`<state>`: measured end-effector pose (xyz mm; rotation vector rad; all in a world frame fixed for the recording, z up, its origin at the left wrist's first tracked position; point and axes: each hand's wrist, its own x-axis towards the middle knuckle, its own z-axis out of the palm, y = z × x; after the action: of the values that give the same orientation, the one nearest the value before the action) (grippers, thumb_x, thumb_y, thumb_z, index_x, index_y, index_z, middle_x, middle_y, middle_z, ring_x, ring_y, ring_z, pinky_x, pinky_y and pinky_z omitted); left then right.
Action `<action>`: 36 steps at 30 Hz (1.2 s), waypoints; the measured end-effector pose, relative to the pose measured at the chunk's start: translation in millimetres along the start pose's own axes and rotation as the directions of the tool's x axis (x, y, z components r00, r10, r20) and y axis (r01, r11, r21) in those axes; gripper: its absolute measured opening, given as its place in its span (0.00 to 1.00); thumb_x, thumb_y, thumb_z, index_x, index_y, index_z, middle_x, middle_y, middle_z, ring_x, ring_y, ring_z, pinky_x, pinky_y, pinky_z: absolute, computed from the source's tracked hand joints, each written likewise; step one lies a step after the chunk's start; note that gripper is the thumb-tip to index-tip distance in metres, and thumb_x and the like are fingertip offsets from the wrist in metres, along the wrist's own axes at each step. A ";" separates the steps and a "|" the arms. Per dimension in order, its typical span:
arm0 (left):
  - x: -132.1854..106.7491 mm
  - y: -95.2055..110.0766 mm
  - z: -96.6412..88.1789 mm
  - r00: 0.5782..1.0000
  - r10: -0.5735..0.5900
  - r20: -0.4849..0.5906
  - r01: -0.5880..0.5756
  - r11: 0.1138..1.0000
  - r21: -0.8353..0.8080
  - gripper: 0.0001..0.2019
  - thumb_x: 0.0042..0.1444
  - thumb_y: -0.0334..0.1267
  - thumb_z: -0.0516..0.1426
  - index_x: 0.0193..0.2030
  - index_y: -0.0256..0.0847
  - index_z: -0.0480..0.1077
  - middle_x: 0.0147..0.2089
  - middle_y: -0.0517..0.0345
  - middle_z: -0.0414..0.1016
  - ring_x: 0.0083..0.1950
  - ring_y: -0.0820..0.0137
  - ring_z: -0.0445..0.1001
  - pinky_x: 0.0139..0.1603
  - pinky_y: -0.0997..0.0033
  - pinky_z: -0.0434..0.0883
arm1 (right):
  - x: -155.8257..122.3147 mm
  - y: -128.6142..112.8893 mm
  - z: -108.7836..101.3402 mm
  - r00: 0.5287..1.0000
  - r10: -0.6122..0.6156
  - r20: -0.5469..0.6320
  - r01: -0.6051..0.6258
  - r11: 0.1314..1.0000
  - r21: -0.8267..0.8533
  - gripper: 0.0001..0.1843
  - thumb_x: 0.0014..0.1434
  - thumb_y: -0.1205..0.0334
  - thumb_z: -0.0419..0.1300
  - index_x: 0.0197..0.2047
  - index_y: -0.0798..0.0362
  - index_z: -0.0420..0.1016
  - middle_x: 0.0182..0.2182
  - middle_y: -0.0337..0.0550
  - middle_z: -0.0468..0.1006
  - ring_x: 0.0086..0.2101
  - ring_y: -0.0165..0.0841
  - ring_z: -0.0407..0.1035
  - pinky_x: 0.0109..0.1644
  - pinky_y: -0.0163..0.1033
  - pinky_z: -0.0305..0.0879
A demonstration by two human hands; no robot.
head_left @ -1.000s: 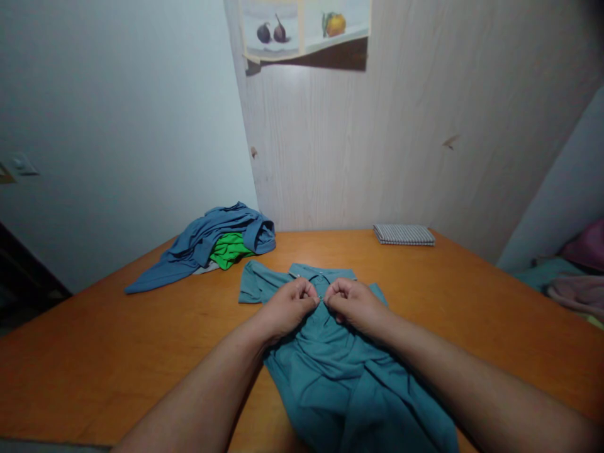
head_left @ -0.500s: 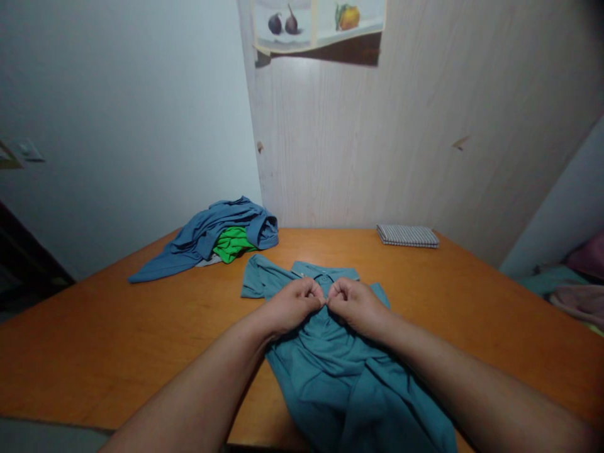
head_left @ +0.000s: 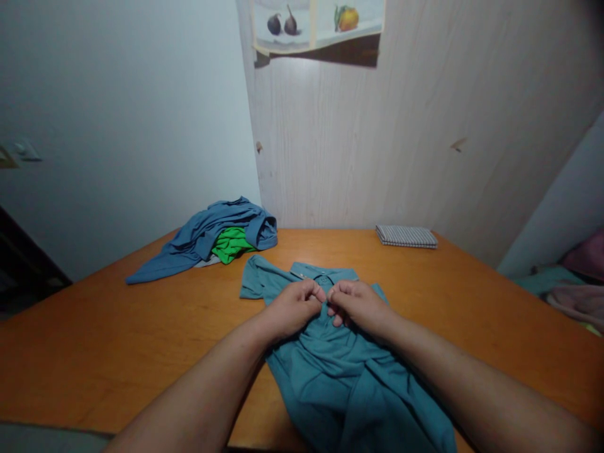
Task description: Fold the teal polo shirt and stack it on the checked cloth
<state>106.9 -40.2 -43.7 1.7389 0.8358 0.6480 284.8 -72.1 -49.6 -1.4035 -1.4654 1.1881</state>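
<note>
A teal collared short-sleeved shirt (head_left: 330, 371) lies front up on the table, its collar away from me and its lower part bunched toward me. Both hands meet at the front placket just below the collar. My left hand (head_left: 296, 305) pinches the placket edge between thumb and curled forefinger. Close beside it, my right hand (head_left: 361, 305) also has thumb and forefinger pressed together on the shirt's placket, the other fingers curled beneath. Any button between the fingertips is too small or hidden to make out.
The orange-brown wooden table (head_left: 141, 352) reaches back to the wall. At its back left lies a heap with a blue shirt (head_left: 202, 233) and a green cloth (head_left: 231, 244). A folded striped cloth (head_left: 406, 236) rests at the back right. Fabrics (head_left: 578, 302) lie beyond the right edge.
The fingers of my right hand have shifted slightly at the placket, and its lower fingers now show more. My left hand stays nearly in place. The shirt has barely moved.
</note>
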 end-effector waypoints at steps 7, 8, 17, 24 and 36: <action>3.1 -5.8 4.2 0.997 0.070 -0.024 -0.072 0.991 -0.112 0.17 0.44 0.28 0.56 0.43 0.41 0.61 0.27 0.69 0.65 0.26 0.78 0.61 0.25 0.80 0.56 | 1.3 0.5 1.6 0.999 -0.019 -0.045 0.017 0.999 -0.041 0.04 0.51 0.63 0.60 0.28 0.52 0.67 0.19 0.34 0.73 0.19 0.27 0.69 0.21 0.29 0.57; 3.3 -6.2 4.5 0.997 0.068 -0.022 -0.070 0.992 -0.107 0.17 0.44 0.28 0.57 0.43 0.41 0.61 0.27 0.69 0.65 0.26 0.78 0.61 0.25 0.80 0.56 | 1.6 0.4 1.6 0.999 -0.012 -0.052 0.010 1.000 -0.029 0.03 0.50 0.64 0.59 0.28 0.52 0.67 0.19 0.34 0.73 0.19 0.27 0.69 0.20 0.29 0.57; 5.6 -3.6 -2.2 0.969 0.022 -0.245 -0.018 1.000 0.016 0.04 0.51 0.36 0.55 0.33 0.39 0.67 0.26 0.64 0.67 0.28 0.75 0.64 0.28 0.76 0.58 | 3.5 6.2 1.5 0.995 -0.088 -0.049 0.090 0.995 0.041 0.05 0.49 0.59 0.57 0.30 0.50 0.68 0.19 0.31 0.70 0.18 0.26 0.64 0.21 0.30 0.55; 6.4 -3.0 -3.7 0.960 0.001 -0.281 0.000 1.000 0.004 0.08 0.50 0.40 0.55 0.30 0.37 0.69 0.26 0.62 0.66 0.28 0.74 0.61 0.28 0.75 0.57 | -2.7 9.7 5.7 0.949 -0.314 0.022 0.312 0.929 -0.200 0.04 0.54 0.62 0.56 0.30 0.51 0.70 0.20 0.30 0.62 0.21 0.26 0.56 0.24 0.31 0.51; 5.2 -3.4 -4.6 0.966 0.018 -0.259 -0.009 0.999 0.034 0.05 0.46 0.36 0.58 0.29 0.38 0.67 0.25 0.65 0.64 0.28 0.75 0.61 0.28 0.76 0.57 | -12.4 2.8 5.9 0.865 -0.488 0.116 0.483 0.747 -0.457 0.07 0.61 0.62 0.57 0.31 0.51 0.74 0.24 0.34 0.72 0.26 0.29 0.65 0.30 0.34 0.56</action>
<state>105.7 -32.8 -45.5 1.7122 1.0198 0.8891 281.1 -85.1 -53.1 -1.1955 -2.0504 0.5003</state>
